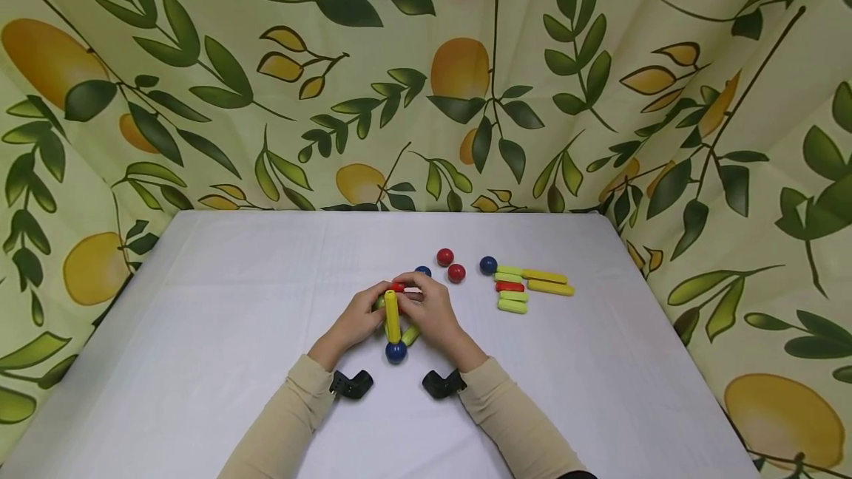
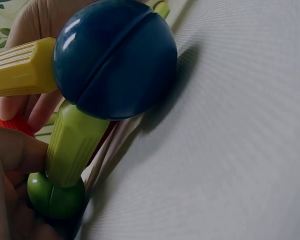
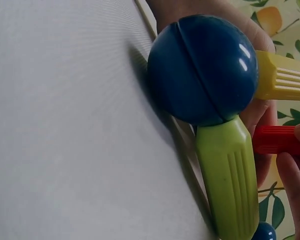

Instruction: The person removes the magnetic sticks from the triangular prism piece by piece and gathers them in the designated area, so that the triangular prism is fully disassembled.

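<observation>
A structure of balls and rods stands between my hands. Its front blue ball (image 1: 396, 352) bears an upright yellow rod (image 1: 392, 316) and lime rods running back along the table, one (image 3: 227, 175) toward the right. My left hand (image 1: 359, 314) holds the structure at a green ball (image 2: 55, 196), where a lime rod (image 2: 75, 145) from the blue ball ends. My right hand (image 1: 433, 313) pinches a short red rod (image 3: 277, 139) above the base, behind the yellow rod. Another blue ball (image 1: 423, 270) shows beyond the right fingers. The hands partly hide the structure's far side.
Two red balls (image 1: 445, 257) lie behind the right hand. Farther right are a loose blue ball (image 1: 488, 265), several short lime rods (image 1: 512, 306), a red rod (image 1: 509, 287) and two yellow rods (image 1: 551, 288). The white table (image 1: 220, 301) meets a leaf-patterned curtain (image 1: 399, 94).
</observation>
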A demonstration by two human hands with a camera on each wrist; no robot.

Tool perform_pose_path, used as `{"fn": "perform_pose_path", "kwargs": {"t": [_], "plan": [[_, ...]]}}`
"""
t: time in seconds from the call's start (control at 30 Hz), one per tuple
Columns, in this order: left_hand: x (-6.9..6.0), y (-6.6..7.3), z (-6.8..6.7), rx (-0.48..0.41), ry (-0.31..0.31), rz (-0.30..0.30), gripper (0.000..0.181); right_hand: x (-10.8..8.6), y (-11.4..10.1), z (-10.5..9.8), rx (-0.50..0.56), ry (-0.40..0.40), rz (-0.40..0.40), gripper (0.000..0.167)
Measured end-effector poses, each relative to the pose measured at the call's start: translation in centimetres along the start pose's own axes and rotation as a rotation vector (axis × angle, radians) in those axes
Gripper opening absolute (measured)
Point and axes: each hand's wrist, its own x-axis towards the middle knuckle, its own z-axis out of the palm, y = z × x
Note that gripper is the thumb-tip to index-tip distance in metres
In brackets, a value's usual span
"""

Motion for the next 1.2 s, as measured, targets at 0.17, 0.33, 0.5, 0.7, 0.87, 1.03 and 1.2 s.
{"fn": "perform_pose_path", "kwargs": {"t": [0.17,0.33,0.5,0.7,0.87,1.03,1.2], "plan": [[0.0,0.0,-0.2,0.01,-0.004,-0.017,0.035,0.1,0.2,0.2,0.068,0.029,0.083,0.023],[0.0,-0.1,-0.4,0.002,-0.008,-0.037,0.037,0.3,-1.4,-0.6,0.175,0.05,0.176,0.024],[0.1,-0.1,-0.3,-0.034,-0.026,-0.044,0.036,0.4,-3.2,-2.2,0.252,0.096,0.246,0.024],[0.2,-0.1,0.1,-0.049,-0.047,-0.09,0.038,0.0,-1.5,-4.2,0.282,0.106,0.29,0.03],[0.3,-0.1,0.2,-0.034,-0.051,-0.103,0.042,-1.6,0.2,-6.9,0.241,0.163,0.316,0.032],[0.2,0.0,0.0,-0.03,-0.046,-0.075,0.044,-4.0,1.2,-10.2,0.19,0.22,0.409,0.032],[0.1,0.1,-0.1,-0.042,-0.04,-0.08,0.04,-6.5,2.2,-12.8,0.176,0.272,0.501,0.033]]}}
